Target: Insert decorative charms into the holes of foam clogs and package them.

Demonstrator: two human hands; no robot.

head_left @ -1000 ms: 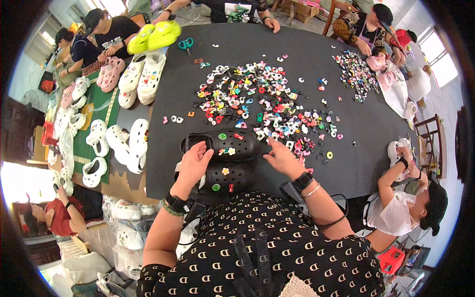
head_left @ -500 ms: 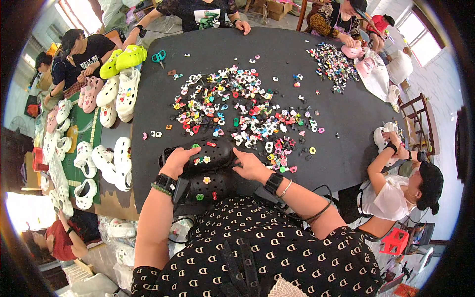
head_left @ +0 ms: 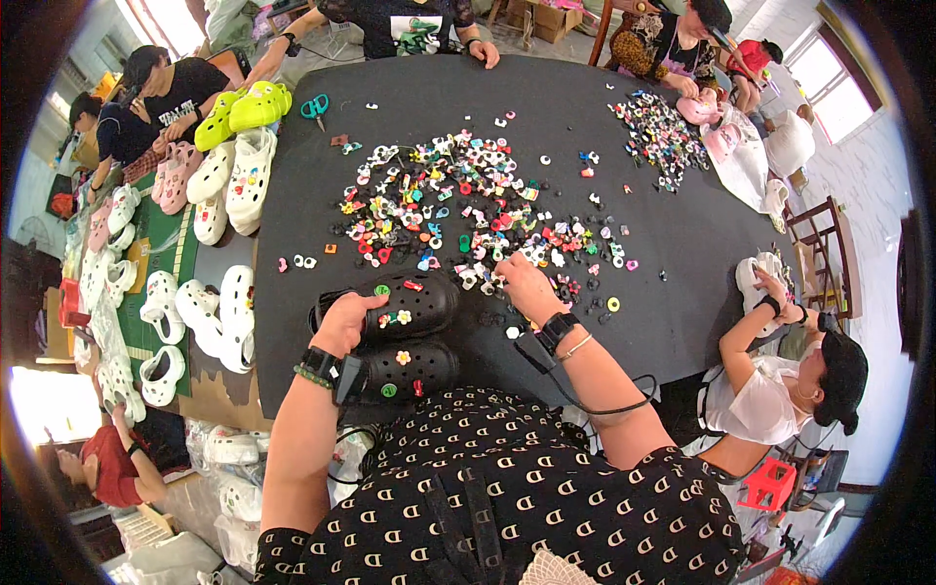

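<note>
Two black clogs lie side by side at the near table edge, toes pointing right. My left hand [head_left: 344,322] grips the farther black clog [head_left: 434,304] by its heel end, thumb on top. Green, red and flower-shaped charms sit on its upper. Similar charms dot the nearer black clog [head_left: 441,370], just below it. Over the near side of a scattered pile of shoe charms [head_left: 478,156], my right hand [head_left: 528,289] reaches down with its fingers bent together among the pieces. Whatever is between those fingertips is hidden.
White clogs [head_left: 237,317], pink clogs [head_left: 176,178] and lime-green clogs [head_left: 261,105] line the left side. Teal scissors [head_left: 315,109] lie at the far left of the black tabletop [head_left: 702,292]. A second charm heap [head_left: 661,136] is far right. Several co-workers sit around.
My right hand has left the farther clog's toe and moved right and away, into the charms. My left hand keeps its hold on that clog.
</note>
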